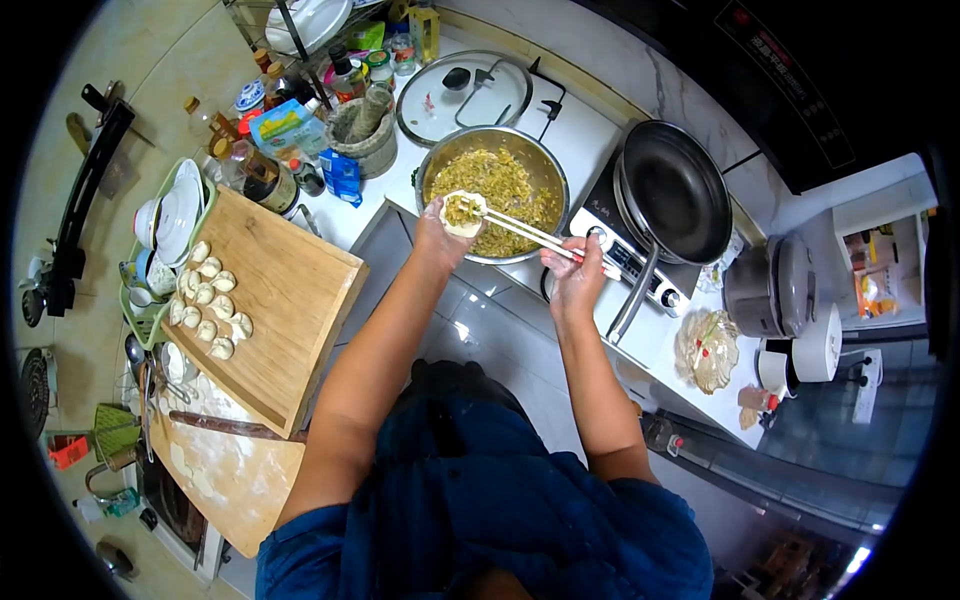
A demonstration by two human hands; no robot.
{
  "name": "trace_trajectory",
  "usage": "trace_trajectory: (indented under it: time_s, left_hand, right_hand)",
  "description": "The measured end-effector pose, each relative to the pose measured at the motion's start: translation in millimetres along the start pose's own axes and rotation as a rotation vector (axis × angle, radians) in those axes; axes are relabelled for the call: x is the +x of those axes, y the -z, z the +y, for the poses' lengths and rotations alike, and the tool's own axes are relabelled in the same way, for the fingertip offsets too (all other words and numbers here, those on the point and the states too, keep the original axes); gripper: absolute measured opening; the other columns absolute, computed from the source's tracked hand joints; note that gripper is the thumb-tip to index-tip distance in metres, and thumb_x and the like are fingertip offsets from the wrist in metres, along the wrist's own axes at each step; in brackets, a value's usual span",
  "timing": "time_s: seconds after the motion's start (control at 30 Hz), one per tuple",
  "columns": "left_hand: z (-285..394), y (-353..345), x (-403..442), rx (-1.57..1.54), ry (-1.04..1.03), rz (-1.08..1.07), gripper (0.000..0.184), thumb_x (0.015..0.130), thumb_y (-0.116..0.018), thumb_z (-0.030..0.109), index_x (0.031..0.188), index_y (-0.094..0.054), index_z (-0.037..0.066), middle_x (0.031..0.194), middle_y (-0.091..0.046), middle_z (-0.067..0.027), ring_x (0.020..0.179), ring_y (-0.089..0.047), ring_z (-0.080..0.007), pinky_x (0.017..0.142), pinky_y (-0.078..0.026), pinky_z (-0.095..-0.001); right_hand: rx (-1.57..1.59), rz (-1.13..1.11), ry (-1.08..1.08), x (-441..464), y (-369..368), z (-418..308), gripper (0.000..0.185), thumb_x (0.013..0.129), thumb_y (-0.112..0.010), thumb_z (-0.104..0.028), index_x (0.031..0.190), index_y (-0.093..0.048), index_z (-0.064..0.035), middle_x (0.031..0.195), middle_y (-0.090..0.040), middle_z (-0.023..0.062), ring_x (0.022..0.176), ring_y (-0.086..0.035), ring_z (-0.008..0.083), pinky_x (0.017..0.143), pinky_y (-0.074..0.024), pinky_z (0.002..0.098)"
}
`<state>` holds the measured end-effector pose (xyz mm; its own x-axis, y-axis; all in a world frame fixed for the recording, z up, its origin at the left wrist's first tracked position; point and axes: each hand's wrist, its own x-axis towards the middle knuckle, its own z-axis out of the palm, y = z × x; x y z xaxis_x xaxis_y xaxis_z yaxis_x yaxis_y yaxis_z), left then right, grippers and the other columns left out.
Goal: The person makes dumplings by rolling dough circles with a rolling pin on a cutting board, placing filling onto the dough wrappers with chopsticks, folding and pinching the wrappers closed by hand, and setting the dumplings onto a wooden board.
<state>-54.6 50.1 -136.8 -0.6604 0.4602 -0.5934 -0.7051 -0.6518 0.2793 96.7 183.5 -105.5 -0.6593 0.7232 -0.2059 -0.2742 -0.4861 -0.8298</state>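
In my left hand [437, 236] lies a round dumpling wrapper [462, 228] with a small heap of filling [461, 209] on it. It is held over the near rim of a metal bowl [560, 176], which contains a chopped yellow-green filling [495, 180]. My right hand [578, 278] grips a pair of white chopsticks [530, 234] with red marks near the held end. Their tips touch the filling on the wrapper. Several folded dumplings [222, 305] sit on a wooden tray [285, 290] to the left.
A black frying pan [680, 185] rests on an induction cooker [640, 262] at right. Behind the bowl is a glass lid [465, 95]. A stone mortar [370, 145] and bottles stand at back left. A floured board [225, 470] with a rolling pin [235, 426] lies lower left.
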Motion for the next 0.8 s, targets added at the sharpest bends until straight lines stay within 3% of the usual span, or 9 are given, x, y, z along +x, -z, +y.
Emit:
trace_trajectory:
  time_s: [0.2,0.37,0.47,0.5,0.53,0.6,0.63,0.73,0.8]
  left_hand:
    - [-1,11,11,0.079,-0.027,-0.044,0.044,0.103,-0.026,0.036,0.127,-0.044,0.005,0.126,-0.054,-0.0162,0.114,-0.054,-0.0324,0.095,-0.047,-0.051]
    - [4,19,8,0.087,-0.047,-0.033,0.042,0.103,-0.026,0.035,0.125,-0.045,0.005,0.124,-0.054,-0.0166,0.112,-0.056,-0.0313,0.09,-0.051,-0.0499]
    - [6,18,2,0.09,-0.057,-0.04,0.04,0.103,-0.028,0.034,0.124,-0.046,0.005,0.124,-0.054,-0.0166,0.112,-0.056,-0.0317,0.09,-0.051,-0.0507]
    - [6,18,-1,0.086,-0.047,-0.031,0.038,0.102,-0.03,0.033,0.124,-0.046,0.006,0.124,-0.055,-0.0154,0.112,-0.055,-0.0316,0.09,-0.05,-0.0512]
    - [6,18,-3,0.083,-0.037,-0.025,0.035,0.102,-0.033,0.032,0.124,-0.047,0.008,0.123,-0.056,-0.0142,0.112,-0.055,-0.0314,0.091,-0.05,-0.0517]
    - [6,18,-7,0.087,-0.039,-0.013,0.034,0.102,-0.034,0.03,0.124,-0.047,0.008,0.123,-0.056,-0.0143,0.113,-0.055,-0.0319,0.091,-0.05,-0.0518]
    - [4,18,-9,0.093,-0.05,-0.008,0.034,0.102,-0.033,0.029,0.124,-0.046,0.007,0.124,-0.055,-0.0155,0.113,-0.055,-0.0324,0.09,-0.051,-0.0513]
    - [4,14,-18,0.091,-0.047,-0.013,0.033,0.102,-0.033,0.027,0.123,-0.046,0.005,0.125,-0.054,-0.017,0.114,-0.055,-0.0327,0.09,-0.051,-0.051]
    - [4,12,-26,0.093,-0.042,-0.023,0.033,0.102,-0.034,0.026,0.123,-0.046,0.005,0.125,-0.053,-0.0173,0.114,-0.054,-0.0324,0.091,-0.051,-0.0511]
  right_hand:
    - [-0.116,-0.04,-0.008,5,0,4,0.043,0.1,-0.04,-0.039,0.085,-0.053,-0.0007,0.08,-0.058,0.0129,0.064,-0.065,0.0265,0.06,-0.0559,0.0333]
    - [0.016,0.025,0.07,6,-2,-9,0.044,0.101,-0.038,-0.039,0.084,-0.054,-0.0009,0.077,-0.058,0.0112,0.065,-0.065,0.0251,0.06,-0.0549,0.033]
    - [-0.262,-0.002,0.202,17,2,-1,0.043,0.102,-0.038,-0.034,0.083,-0.055,0.0002,0.075,-0.058,0.0093,0.063,-0.063,0.0223,0.061,-0.0538,0.0309]
    - [-0.456,-0.117,0.258,23,10,6,0.039,0.102,-0.04,-0.029,0.083,-0.057,0.0011,0.075,-0.058,0.0073,0.066,-0.062,0.0198,0.062,-0.0515,0.0292]
    - [-0.605,-0.243,0.294,27,12,13,0.032,0.1,-0.047,-0.024,0.084,-0.06,0.0007,0.075,-0.059,0.0088,0.068,-0.061,0.0206,0.064,-0.049,0.0297]
    - [-1.128,-0.375,0.614,24,11,13,0.021,0.095,-0.053,-0.019,0.086,-0.062,-0.0016,0.077,-0.06,0.0128,0.072,-0.061,0.0257,0.065,-0.0486,0.0328]
    - [-1.209,-0.505,0.692,28,14,20,0.013,0.09,-0.056,-0.013,0.089,-0.063,-0.003,0.084,-0.06,0.0153,0.075,-0.061,0.0317,0.069,-0.0491,0.038]
    - [-1.394,-0.751,0.584,22,11,17,0.01,0.084,-0.061,-0.008,0.092,-0.066,-0.003,0.094,-0.064,0.0152,0.083,-0.062,0.0319,0.075,-0.049,0.0411]
    - [-1.478,-0.822,0.631,24,15,15,0.02,0.077,-0.063,-0.005,0.097,-0.067,-0.0056,0.102,-0.063,0.0149,0.094,-0.061,0.0338,0.082,-0.0493,0.0413]
